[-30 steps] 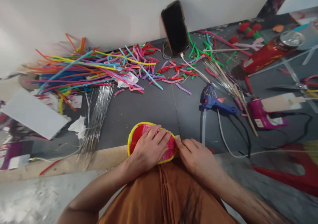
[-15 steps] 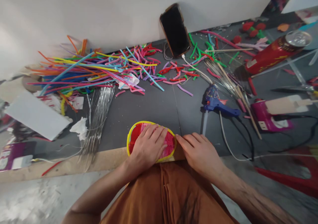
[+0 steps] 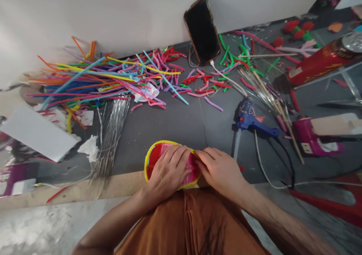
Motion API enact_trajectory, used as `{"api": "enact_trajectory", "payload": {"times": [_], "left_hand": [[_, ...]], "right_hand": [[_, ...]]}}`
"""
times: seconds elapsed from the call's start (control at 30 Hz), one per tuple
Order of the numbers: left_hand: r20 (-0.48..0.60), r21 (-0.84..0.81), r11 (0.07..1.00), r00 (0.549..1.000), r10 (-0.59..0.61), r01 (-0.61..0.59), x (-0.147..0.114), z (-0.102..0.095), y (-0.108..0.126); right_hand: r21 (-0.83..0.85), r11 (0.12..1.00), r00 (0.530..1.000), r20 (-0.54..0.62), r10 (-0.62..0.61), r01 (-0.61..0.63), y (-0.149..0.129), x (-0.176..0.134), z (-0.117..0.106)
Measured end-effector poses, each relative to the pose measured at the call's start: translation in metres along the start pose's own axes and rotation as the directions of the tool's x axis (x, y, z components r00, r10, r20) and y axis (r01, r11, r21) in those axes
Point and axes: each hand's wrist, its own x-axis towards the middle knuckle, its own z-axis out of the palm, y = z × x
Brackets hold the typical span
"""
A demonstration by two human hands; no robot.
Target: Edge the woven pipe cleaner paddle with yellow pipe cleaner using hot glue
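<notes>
An oval piece (image 3: 154, 159) with a yellow fuzzy rim and red and pink strips inside lies at the table's front edge. It looks made of pipe cleaners. Across its middle my left hand (image 3: 171, 166) rests flat, fingers stretched out and covering much of the pink part. My right hand (image 3: 220, 170) pinches the oval piece's right end, thumb and fingers pressed together at the yellow rim. Its fingertips and the exact spot they grip are partly hidden.
A heap of coloured pipe cleaners (image 3: 113, 76) lies at the back left, above silver wires (image 3: 111, 134). A phone (image 3: 203, 31) leans on the wall. On the right are a blue glue gun (image 3: 254, 126), wooden sticks, a red can (image 3: 319, 63) and a purple box (image 3: 305, 136).
My right hand has moved left, from the rim's right tip onto the oval's right end. My left hand stays on it. The view has shifted slightly.
</notes>
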Motion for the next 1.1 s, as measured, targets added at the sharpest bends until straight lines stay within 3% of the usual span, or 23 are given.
{"api": "enact_trajectory", "payload": {"times": [0.37,0.57,0.77,0.9,0.97,1.03,1.1], "left_hand": [[0.009,0.011,1.000,1.000,0.027,-0.027,0.002,0.002,-0.002],[0.034,0.013,0.999,0.999,0.042,-0.043,0.004,-0.003,-0.002],[0.052,0.016,0.998,0.997,0.052,-0.053,0.005,-0.003,-0.002],[0.084,0.020,0.999,0.996,0.038,-0.040,0.005,-0.005,-0.001],[0.096,0.018,0.999,0.995,0.033,-0.035,0.005,-0.006,-0.001],[0.108,0.011,0.999,0.994,0.032,-0.033,0.006,-0.007,-0.001],[0.122,0.001,0.999,0.992,0.033,-0.034,0.006,-0.007,-0.001]], "right_hand": [[0.007,1.000,0.999,0.053,-0.004,0.003,0.002,0.003,0.001],[0.036,0.998,0.998,-0.034,0.050,-0.049,0.006,0.002,0.005],[0.043,0.998,0.999,-0.019,0.043,-0.042,0.006,0.003,0.003],[0.068,0.989,0.988,0.087,0.126,-0.132,0.006,-0.002,-0.003],[0.162,0.964,0.967,0.179,0.181,-0.210,0.008,-0.006,-0.011],[0.333,0.889,0.926,0.314,0.209,-0.314,0.010,-0.008,-0.021],[0.527,0.745,0.885,0.429,0.181,-0.408,0.014,-0.008,-0.032]]}}
